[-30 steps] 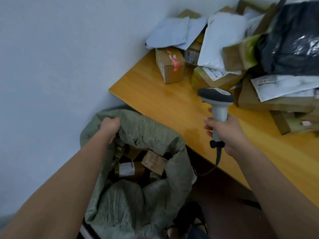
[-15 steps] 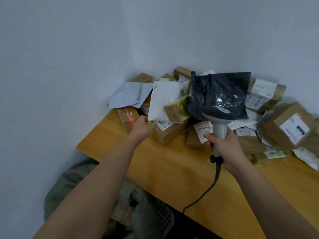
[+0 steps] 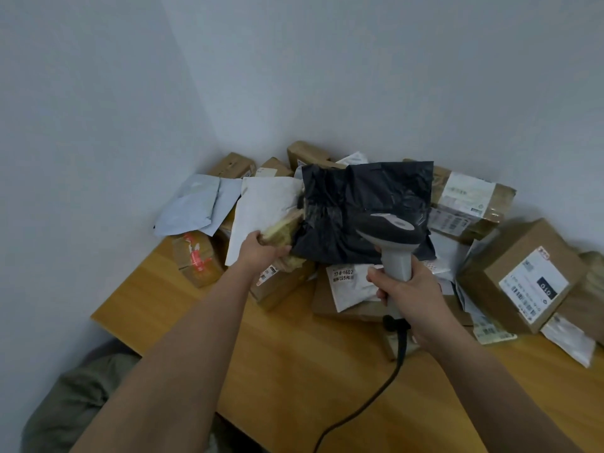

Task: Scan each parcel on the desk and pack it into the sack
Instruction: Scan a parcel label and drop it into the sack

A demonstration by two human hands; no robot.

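Small tape-wrapped brown cardboard parcel, left of the black plastic mailer, looks light and stiff, so the left hand pinching its near end seems enough, while the right hand grips the grey scanner.

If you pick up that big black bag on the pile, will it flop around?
Probably yes: the black bag is thin, crinkled, shiny plastic, so it likely sags and feels slippery. It looks fairly light, perched atop other parcels without crushing them, though its contents are hidden.
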